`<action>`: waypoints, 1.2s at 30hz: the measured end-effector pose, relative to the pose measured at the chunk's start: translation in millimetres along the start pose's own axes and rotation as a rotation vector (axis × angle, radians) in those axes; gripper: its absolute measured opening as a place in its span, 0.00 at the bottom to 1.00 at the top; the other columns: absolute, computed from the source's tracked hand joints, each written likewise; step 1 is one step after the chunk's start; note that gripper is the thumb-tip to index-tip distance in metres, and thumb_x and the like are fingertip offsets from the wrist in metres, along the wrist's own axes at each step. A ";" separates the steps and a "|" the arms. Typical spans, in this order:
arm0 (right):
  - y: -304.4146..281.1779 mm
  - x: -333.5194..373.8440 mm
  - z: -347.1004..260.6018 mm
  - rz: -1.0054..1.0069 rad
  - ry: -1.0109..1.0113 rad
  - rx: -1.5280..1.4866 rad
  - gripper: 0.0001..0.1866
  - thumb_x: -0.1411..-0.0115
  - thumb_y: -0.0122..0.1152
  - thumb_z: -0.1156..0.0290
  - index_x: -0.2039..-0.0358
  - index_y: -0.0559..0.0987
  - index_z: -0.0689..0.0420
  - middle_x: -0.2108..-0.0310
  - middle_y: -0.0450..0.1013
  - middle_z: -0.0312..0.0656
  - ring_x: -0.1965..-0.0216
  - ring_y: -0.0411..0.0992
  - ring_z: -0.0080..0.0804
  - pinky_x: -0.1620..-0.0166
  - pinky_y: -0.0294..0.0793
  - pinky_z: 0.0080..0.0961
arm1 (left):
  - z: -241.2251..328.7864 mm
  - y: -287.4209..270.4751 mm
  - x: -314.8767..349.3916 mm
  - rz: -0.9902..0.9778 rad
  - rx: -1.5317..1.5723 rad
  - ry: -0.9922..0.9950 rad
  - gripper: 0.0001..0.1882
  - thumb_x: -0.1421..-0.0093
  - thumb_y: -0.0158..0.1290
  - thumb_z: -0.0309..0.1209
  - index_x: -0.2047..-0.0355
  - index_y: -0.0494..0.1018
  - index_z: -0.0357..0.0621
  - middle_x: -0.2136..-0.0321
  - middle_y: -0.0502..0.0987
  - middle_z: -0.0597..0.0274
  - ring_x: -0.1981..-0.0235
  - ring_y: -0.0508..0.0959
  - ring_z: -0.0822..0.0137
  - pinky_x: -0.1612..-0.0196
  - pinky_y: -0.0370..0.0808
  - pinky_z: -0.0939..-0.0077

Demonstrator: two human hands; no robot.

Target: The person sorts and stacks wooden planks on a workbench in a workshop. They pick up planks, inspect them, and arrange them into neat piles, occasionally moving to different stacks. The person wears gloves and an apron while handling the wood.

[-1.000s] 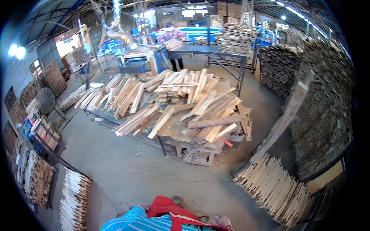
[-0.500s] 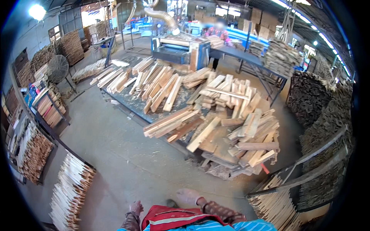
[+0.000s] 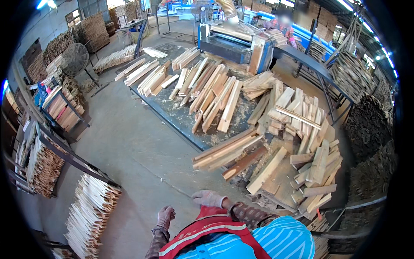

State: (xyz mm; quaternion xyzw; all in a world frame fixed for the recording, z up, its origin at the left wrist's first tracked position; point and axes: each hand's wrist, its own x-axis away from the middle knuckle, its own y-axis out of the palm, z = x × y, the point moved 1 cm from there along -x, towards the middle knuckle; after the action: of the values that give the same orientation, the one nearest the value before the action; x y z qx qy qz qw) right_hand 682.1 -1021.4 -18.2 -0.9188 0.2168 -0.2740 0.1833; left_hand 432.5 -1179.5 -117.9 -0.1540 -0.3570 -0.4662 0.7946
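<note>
My left hand, in a pale knitted glove, hovers above the floor in front of my body, its fingers curled in with nothing visible in them. To its right is my gloved right hand, fingers pointing left and loosely extended; no object shows in it. Both hands are apart from the wood. Nearest the right hand are a dark reddish-brown board, a pale thick board and a small bundle of long boards at the table's near edge.
A low dark table carries several rows of cut boards and a jumbled heap. Behind it stands a planer-like machine, with a person beyond. A fan and stacked strips stand left.
My view has shifted, so the table and wood sit nearer and further right. Both hands have risen in front of me, the right one moving toward the left.
</note>
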 end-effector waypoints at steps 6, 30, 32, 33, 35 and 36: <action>-103.8 -95.0 -18.8 0.114 0.014 -0.033 0.25 0.33 0.52 0.55 0.42 0.77 0.56 0.48 0.78 0.49 0.45 0.75 0.43 0.40 0.71 0.33 | 55.3 -41.5 -46.0 0.129 0.116 -0.044 0.07 0.37 0.53 0.32 0.64 0.72 0.43 0.76 0.72 0.66 0.78 0.75 0.71 0.77 0.72 0.77; -296.3 -493.5 -66.8 0.477 0.187 0.029 0.25 0.37 0.50 0.50 0.45 0.78 0.50 0.48 0.77 0.49 0.46 0.74 0.51 0.44 0.72 0.44 | 502.9 -84.2 -516.8 -0.152 -0.363 0.170 0.07 0.37 0.52 0.33 0.65 0.70 0.43 0.77 0.72 0.65 0.79 0.75 0.71 0.79 0.70 0.76; -331.5 -520.5 -73.2 0.549 0.173 0.054 0.22 0.37 0.52 0.52 0.50 0.80 0.51 0.52 0.78 0.51 0.49 0.75 0.52 0.47 0.74 0.46 | 551.0 -48.0 -539.5 -0.128 -0.312 0.199 0.06 0.39 0.53 0.30 0.66 0.71 0.40 0.80 0.68 0.69 0.83 0.69 0.75 0.83 0.62 0.79; -360.8 -526.0 -84.0 0.500 0.190 0.052 0.21 0.37 0.53 0.52 0.52 0.80 0.51 0.52 0.77 0.51 0.50 0.75 0.52 0.48 0.74 0.46 | 566.2 -35.8 -552.9 -0.169 -0.260 0.207 0.06 0.40 0.52 0.28 0.65 0.72 0.39 0.81 0.66 0.70 0.83 0.67 0.76 0.83 0.60 0.79; -385.0 -544.3 -61.9 0.709 0.070 0.166 0.18 0.38 0.54 0.53 0.58 0.80 0.53 0.55 0.77 0.50 0.51 0.75 0.51 0.50 0.76 0.46 | 585.5 9.1 -568.1 -0.283 -0.303 0.235 0.08 0.37 0.53 0.30 0.63 0.74 0.37 0.78 0.69 0.70 0.80 0.68 0.77 0.79 0.63 0.80; -392.9 -552.9 -42.3 0.803 0.060 0.190 0.17 0.38 0.55 0.53 0.60 0.80 0.53 0.55 0.76 0.49 0.51 0.75 0.50 0.51 0.76 0.46 | 588.8 32.7 -571.9 -0.314 -0.376 0.226 0.11 0.36 0.54 0.32 0.58 0.76 0.37 0.73 0.73 0.69 0.74 0.72 0.77 0.73 0.68 0.81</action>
State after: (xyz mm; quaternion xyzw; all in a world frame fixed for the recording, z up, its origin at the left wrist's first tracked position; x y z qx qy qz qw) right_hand 356.6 -425.2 -40.5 -0.7317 0.5372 -0.2263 0.3532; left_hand 33.3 -461.6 -111.0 -0.1887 -0.1927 -0.6561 0.7048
